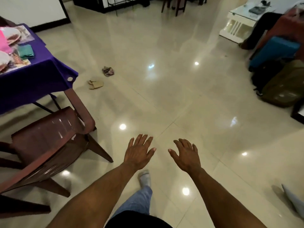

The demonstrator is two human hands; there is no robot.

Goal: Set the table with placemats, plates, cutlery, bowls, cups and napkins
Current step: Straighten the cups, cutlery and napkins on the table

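While both arms reach forward over the glossy tiled floor [164, 79], the left hand [139, 153] and right hand [186, 155] hover palm down, fingers straight and spread, holding nothing. They sit side by side, thumbs near each other but apart. The task's things lie well away to the upper left, on the surface [41, 63] draped in a purple cloth: a folded green napkin [26, 51] on a patterned placemat [21, 63], plates [12, 36] beside it, and something pink [3, 42] at the frame's edge. A brown plastic chair [49, 137] stands between that surface and the left hand. Two crumpled scraps [102, 77] lie on the floor beyond the surface's corner.
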